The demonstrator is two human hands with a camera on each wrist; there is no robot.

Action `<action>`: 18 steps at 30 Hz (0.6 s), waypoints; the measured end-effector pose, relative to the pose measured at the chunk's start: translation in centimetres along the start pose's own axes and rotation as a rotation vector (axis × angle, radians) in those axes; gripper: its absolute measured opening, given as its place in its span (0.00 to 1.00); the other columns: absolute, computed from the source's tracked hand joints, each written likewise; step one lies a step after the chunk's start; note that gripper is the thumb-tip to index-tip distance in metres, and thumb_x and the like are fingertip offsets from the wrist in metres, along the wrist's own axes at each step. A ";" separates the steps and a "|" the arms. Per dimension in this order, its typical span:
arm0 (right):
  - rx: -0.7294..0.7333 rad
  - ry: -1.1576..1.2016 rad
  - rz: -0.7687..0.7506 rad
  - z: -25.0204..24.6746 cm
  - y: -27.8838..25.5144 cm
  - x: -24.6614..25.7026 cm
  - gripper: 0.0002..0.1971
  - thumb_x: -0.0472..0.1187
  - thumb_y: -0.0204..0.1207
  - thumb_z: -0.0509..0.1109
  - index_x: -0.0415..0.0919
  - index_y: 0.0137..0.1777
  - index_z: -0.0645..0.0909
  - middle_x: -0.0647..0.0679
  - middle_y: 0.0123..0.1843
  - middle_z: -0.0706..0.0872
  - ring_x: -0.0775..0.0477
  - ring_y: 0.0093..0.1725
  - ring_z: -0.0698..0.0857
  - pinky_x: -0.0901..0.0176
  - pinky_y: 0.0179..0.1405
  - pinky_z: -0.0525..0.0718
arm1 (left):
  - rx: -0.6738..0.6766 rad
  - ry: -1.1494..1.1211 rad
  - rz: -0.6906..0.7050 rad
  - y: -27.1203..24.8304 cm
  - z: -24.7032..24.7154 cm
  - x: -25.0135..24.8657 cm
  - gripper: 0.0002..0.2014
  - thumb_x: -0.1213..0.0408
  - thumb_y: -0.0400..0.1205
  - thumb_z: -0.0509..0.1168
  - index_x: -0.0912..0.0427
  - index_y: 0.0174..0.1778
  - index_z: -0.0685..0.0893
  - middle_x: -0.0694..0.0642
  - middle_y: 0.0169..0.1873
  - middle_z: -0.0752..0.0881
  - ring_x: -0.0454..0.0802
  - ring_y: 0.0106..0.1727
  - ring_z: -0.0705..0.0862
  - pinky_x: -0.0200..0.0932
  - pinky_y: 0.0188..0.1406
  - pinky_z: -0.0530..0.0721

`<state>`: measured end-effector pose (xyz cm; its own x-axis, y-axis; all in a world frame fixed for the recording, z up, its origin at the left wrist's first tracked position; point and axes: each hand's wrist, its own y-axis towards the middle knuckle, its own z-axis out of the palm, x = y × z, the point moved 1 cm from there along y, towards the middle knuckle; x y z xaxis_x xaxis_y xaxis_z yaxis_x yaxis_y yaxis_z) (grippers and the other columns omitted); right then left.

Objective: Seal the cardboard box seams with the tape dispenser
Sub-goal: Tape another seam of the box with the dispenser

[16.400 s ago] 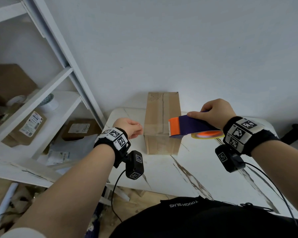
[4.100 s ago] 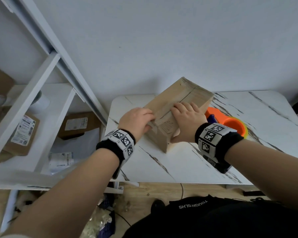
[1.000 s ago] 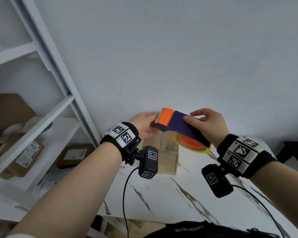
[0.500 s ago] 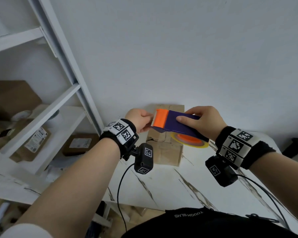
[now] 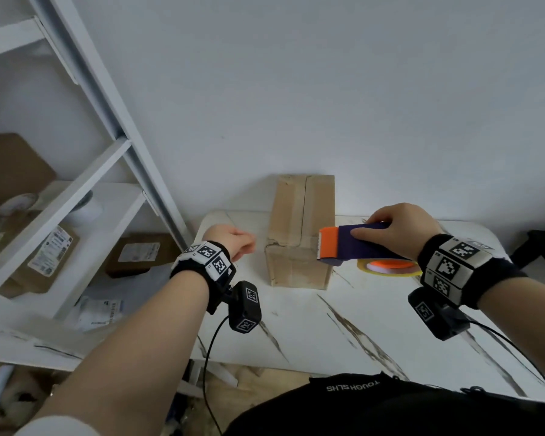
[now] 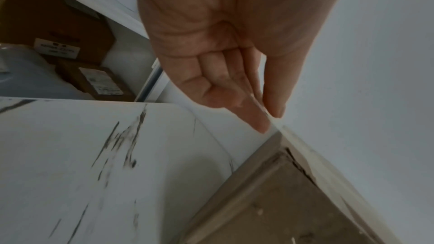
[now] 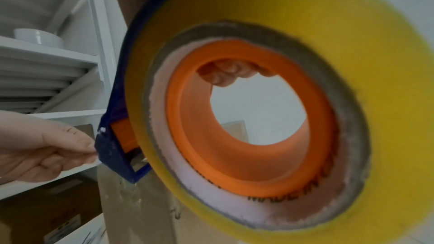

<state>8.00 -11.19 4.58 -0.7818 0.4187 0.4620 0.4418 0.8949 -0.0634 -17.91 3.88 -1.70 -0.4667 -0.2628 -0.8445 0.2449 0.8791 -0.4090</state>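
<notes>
The cardboard box (image 5: pixel 301 231) stands shut on the white marble-patterned surface (image 5: pixel 343 322), its far end against the wall, between the two hands; its brown top shows a lengthwise seam and the near left corner looks creased and torn. The right hand (image 5: pixel 400 229) is a grip clenched around the purple body of the tape dispenser (image 5: pixel 356 247), fingers curled over its top, holding it above the surface with its orange cutter end just at the box's near right edge. Under that grip hangs the yellow tape roll (image 7: pixel 270 25) on an orange hub, with a pale inner core bearing printed letters. The left hand (image 5: pixel 233 242) hovers just left of the box, apart from it; in the left wrist view its thumb and forefinger seem pressed together on a thin clear strip, though blur leaves that uncertain. Bare surface lies open nearer the body, below both grips. Further left of the left grip, a white shelf unit (image 5: pixel 85 190) holds labelled brown parcels (image 5: pixel 44 256) and a white tape roll.
</notes>
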 end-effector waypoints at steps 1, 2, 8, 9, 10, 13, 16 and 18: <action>-0.003 -0.006 0.004 0.0 0.1 0.0 0.09 0.57 0.69 0.72 0.54 0.37 0.84 0.54 0.38 0.86 0.48 0.44 0.83 0.56 0.43 0.80 | -0.003 0.001 -0.003 0.0 0.1 0.2 0.03 0.63 0.72 0.73 0.58 0.34 0.88 0.60 0.34 0.92 0.59 0.43 0.87 0.51 0.46 0.82; -0.005 -0.016 0.006 0.1 0.1 0.1 0.09 0.57 0.69 0.72 0.54 0.37 0.85 0.54 0.38 0.86 0.48 0.44 0.83 0.56 0.42 0.79 | -0.007 -0.005 -0.003 0.0 0.2 0.3 0.04 0.64 0.72 0.74 0.58 0.33 0.88 0.60 0.33 0.92 0.58 0.42 0.86 0.50 0.45 0.81; -0.010 -0.056 0.023 0.0 0.5 0.2 0.09 0.58 0.69 0.71 0.54 0.37 0.85 0.54 0.39 0.86 0.48 0.44 0.82 0.59 0.39 0.75 | -0.028 0.020 -0.009 -0.5 0.6 0.0 0.06 0.60 0.74 0.73 0.59 0.37 0.87 0.57 0.33 0.90 0.47 0.24 0.77 0.35 0.25 0.75; -0.006 -0.068 0.026 0.1 0.6 0.3 0.10 0.59 0.68 0.71 0.55 0.37 0.84 0.55 0.39 0.85 0.48 0.44 0.82 0.59 0.39 0.75 | -0.033 0.040 -0.009 -0.5 0.7 0.0 0.07 0.59 0.74 0.73 0.59 0.37 0.87 0.56 0.32 0.90 0.47 0.22 0.76 0.34 0.23 0.74; -0.002 -0.077 0.030 0.1 0.6 0.3 0.10 0.59 0.68 0.71 0.55 0.37 0.84 0.55 0.39 0.85 0.49 0.43 0.82 0.59 0.38 0.74 | -0.037 0.060 -0.005 -0.4 0.7 0.1 0.08 0.58 0.75 0.72 0.59 0.36 0.87 0.55 0.31 0.90 0.46 0.21 0.75 0.34 0.21 0.73; 0.002 -0.086 0.047 0.2 0.8 0.3 0.10 0.60 0.68 0.71 0.55 0.37 0.84 0.56 0.38 0.85 0.49 0.43 0.81 0.59 0.38 0.74 | -0.032 0.104 -0.011 0.0 0.9 0.6 0.11 0.55 0.75 0.71 0.60 0.36 0.88 0.51 0.29 0.90 0.45 0.18 0.74 0.34 0.20 0.72; 0.011 -0.073 0.074 0.3 0.8 0.3 0.10 0.59 0.68 0.71 0.55 0.38 0.84 0.55 0.39 0.85 0.48 0.44 0.82 0.59 0.39 0.75 | -0.030 0.121 -0.021 0.5 1.5 1.0 0.12 0.55 0.75 0.71 0.61 0.37 0.89 0.53 0.31 0.90 0.42 0.16 0.74 0.33 0.19 0.70; 0.013 -0.062 0.100 0.3 0.6 0.3 0.10 0.59 0.69 0.71 0.55 0.39 0.85 0.55 0.39 0.85 0.48 0.44 0.81 0.59 0.37 0.74 | -0.026 0.131 -0.036 0.7 1.9 1.0 0.12 0.54 0.76 0.70 0.61 0.37 0.89 0.55 0.32 0.91 0.43 0.15 0.75 0.33 0.19 0.69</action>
<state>7.90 -10.48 4.37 -0.7598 0.5147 0.3972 0.5139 0.8497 -0.1180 -16.58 3.42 -3.50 -0.5825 -0.2419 -0.7760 0.2046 0.8803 -0.4280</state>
